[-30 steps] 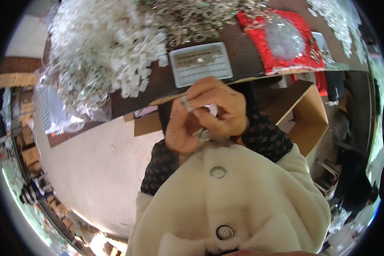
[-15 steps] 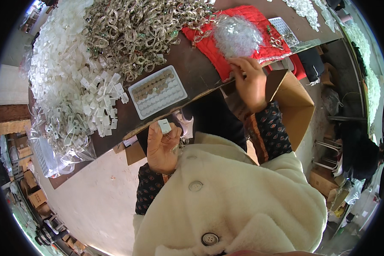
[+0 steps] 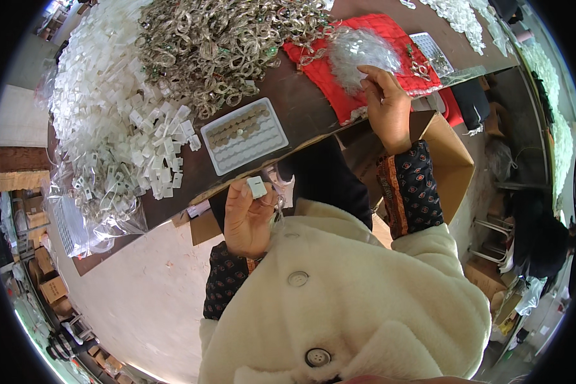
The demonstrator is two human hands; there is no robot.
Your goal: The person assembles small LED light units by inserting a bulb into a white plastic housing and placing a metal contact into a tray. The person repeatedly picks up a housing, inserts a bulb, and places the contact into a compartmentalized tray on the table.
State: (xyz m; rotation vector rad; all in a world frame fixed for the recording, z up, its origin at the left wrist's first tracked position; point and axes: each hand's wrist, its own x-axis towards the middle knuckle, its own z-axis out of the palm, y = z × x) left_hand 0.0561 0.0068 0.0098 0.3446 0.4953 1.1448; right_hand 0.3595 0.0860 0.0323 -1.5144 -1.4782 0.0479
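Note:
My left hand [image 3: 246,224] is closed on a small white plastic housing [image 3: 256,187] with a dark slot in its top, held just off the table's front edge. A thin clear wire hangs beside that palm. My right hand [image 3: 390,109] is at the near side of a heap of thin clear plastic pieces [image 3: 361,57] lying on a red quilted cloth [image 3: 329,96]. Its thumb and forefinger are bent toward each other; whatever is between them, if anything, is too small to make out. Between the hands lies a white tray [image 3: 221,168] with rows of round brownish discs in part of its hollows.
A big heap of white plastic housings [image 3: 109,96] covers the table's left side, beside a pile of coiled clear wires [image 3: 217,51]. A second tray [image 3: 432,48] with small metallic parts stands past the cloth. Below the right forearm sits an open cardboard box [image 3: 451,153].
My right hand has shifted slightly up and right along the clear plastic heap. My left hand keeps the housing, now slightly tilted. The whole view has shifted a little.

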